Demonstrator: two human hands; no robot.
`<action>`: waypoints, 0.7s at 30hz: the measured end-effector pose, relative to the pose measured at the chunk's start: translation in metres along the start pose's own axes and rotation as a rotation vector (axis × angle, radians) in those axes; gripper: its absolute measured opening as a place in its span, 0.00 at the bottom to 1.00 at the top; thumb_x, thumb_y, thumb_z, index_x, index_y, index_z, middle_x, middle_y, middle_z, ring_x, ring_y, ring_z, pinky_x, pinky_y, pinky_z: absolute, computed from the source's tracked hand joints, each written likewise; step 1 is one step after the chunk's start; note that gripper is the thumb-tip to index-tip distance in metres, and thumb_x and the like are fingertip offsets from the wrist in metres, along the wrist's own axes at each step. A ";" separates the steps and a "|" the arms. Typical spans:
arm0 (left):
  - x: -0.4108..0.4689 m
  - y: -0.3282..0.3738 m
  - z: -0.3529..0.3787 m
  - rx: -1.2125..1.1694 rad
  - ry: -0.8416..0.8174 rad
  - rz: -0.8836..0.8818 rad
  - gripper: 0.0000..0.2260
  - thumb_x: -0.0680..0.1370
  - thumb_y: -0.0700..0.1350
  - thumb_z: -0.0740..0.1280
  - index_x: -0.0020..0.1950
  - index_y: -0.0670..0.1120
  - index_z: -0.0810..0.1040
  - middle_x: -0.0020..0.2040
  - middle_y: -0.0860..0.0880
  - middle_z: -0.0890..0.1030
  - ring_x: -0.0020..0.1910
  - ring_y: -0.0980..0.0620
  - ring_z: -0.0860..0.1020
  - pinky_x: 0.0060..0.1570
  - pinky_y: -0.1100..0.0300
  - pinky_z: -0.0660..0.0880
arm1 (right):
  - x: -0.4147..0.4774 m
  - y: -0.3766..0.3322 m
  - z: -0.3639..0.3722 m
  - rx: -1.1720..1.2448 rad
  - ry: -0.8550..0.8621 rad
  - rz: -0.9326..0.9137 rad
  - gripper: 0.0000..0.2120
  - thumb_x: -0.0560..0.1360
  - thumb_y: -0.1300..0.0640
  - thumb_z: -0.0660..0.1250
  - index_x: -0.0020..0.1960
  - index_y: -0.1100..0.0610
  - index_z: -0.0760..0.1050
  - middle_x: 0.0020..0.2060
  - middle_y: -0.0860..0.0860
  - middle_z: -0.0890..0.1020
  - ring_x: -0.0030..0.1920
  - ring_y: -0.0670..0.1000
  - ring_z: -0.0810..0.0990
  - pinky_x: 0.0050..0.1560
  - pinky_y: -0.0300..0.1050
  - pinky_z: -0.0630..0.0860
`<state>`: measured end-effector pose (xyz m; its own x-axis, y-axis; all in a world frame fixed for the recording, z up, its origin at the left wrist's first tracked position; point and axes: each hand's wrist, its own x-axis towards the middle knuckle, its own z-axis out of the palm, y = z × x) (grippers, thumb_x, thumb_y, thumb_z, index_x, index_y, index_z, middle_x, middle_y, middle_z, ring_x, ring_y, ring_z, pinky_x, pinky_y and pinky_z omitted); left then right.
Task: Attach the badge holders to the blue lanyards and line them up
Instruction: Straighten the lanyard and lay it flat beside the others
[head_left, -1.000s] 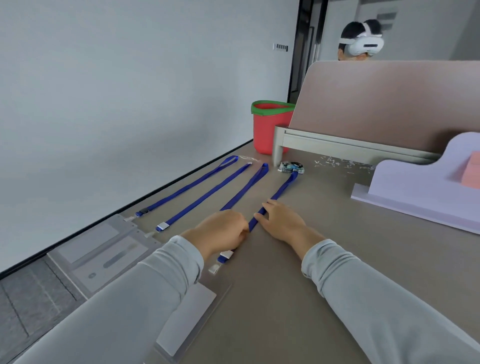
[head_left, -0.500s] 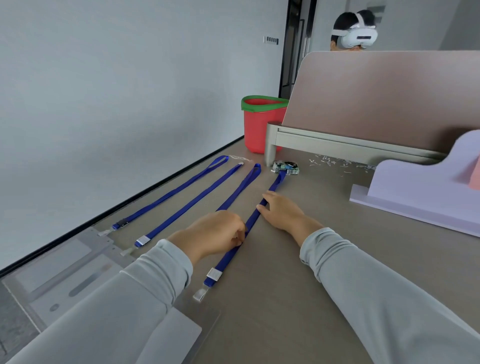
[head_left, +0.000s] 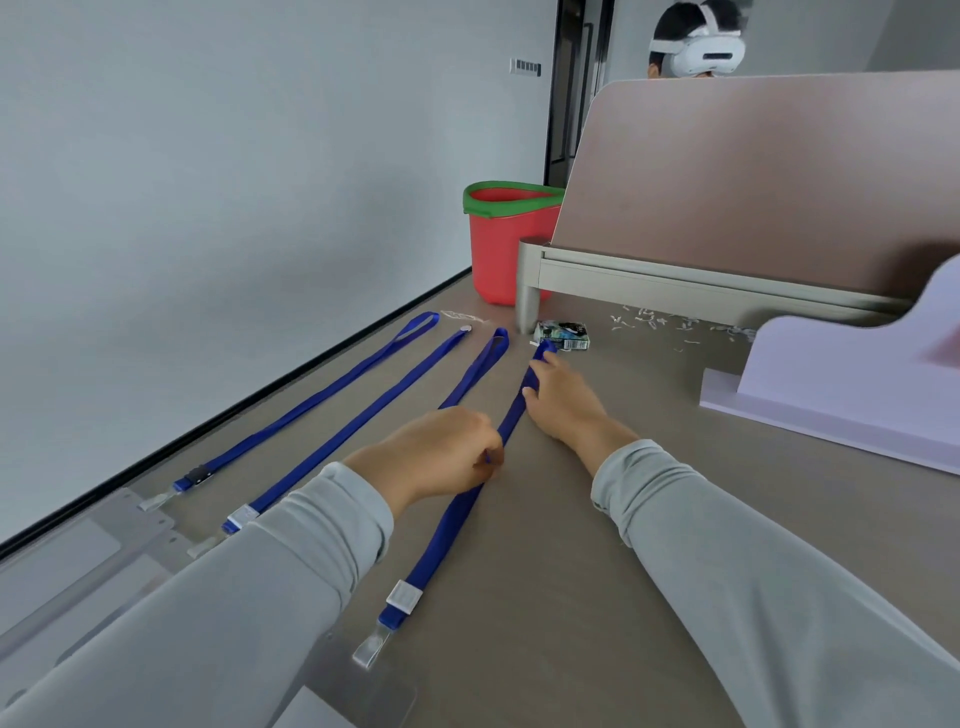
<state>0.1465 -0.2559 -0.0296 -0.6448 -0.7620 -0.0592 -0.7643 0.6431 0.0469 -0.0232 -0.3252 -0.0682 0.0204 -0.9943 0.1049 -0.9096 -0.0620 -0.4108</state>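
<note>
I am holding the rightmost blue lanyard (head_left: 457, 519) down on the bench (head_left: 571, 597).
Three other lanyards (head_left: 311, 405) are lying parallel to its left, clip ends toward me beside clear badge holders (head_left: 78, 571). The rightmost strap's clip end is lying on another clear holder (head_left: 384, 696). My left grip (head_left: 441, 457) is pinching the strap mid-length, fingers curled. My right grip (head_left: 561, 405) is touching it farther up with its fingertips; cannot tell whether it is pinching.
</note>
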 end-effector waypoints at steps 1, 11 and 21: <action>0.004 -0.001 0.001 0.023 0.034 -0.003 0.12 0.78 0.45 0.61 0.60 0.48 0.78 0.54 0.50 0.76 0.50 0.51 0.76 0.48 0.61 0.72 | 0.005 0.004 -0.002 0.001 0.053 0.018 0.22 0.78 0.55 0.57 0.71 0.59 0.62 0.72 0.57 0.62 0.71 0.58 0.61 0.69 0.51 0.61; 0.070 -0.010 0.003 -0.044 0.063 -0.013 0.15 0.80 0.42 0.55 0.64 0.43 0.74 0.65 0.48 0.72 0.61 0.47 0.73 0.60 0.49 0.71 | 0.041 0.027 -0.018 0.077 0.124 0.136 0.19 0.76 0.62 0.55 0.65 0.54 0.70 0.60 0.57 0.76 0.61 0.60 0.71 0.60 0.53 0.70; 0.093 -0.030 0.011 -0.071 0.077 -0.036 0.14 0.78 0.48 0.61 0.62 0.45 0.75 0.59 0.47 0.76 0.57 0.48 0.75 0.57 0.50 0.73 | 0.068 0.037 -0.012 -0.236 0.110 -0.030 0.18 0.77 0.63 0.55 0.63 0.52 0.73 0.62 0.56 0.71 0.64 0.59 0.66 0.59 0.51 0.66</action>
<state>0.1093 -0.3457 -0.0470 -0.6128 -0.7901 0.0142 -0.7838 0.6100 0.1163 -0.0605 -0.3945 -0.0649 0.0155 -0.9761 0.2169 -0.9811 -0.0567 -0.1850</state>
